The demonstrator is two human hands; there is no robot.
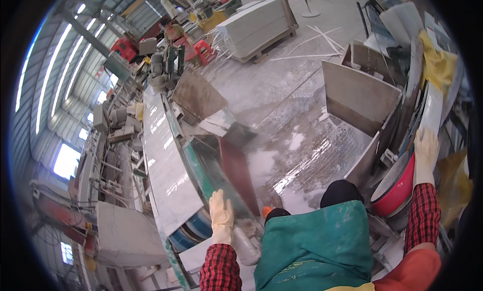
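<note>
Both hands wear cream rubber gloves under red-and-black checked sleeves. My left hand (222, 218) is open, fingers stretched forward. It lies at the edge of a long machine with a wet, pale, flat surface (171, 183), close to the blue roller (195, 230) at its near end. My right hand (426, 149) is open, its fingers extended along the near part of a white strip (433, 107), beside a red-rimmed wheel (397, 188). Whether its fingertips press on the strip cannot be made out. A green apron (314, 245) covers my lap between the hands.
Upright brown boards (359, 92) stand ahead on the right, and a reddish board (239, 175) leans beside the left machine. Stacked white slabs (256, 26) rest on a pallet farther off, near red stools (204, 52). Thin white strips (327, 39) lie on the wet floor.
</note>
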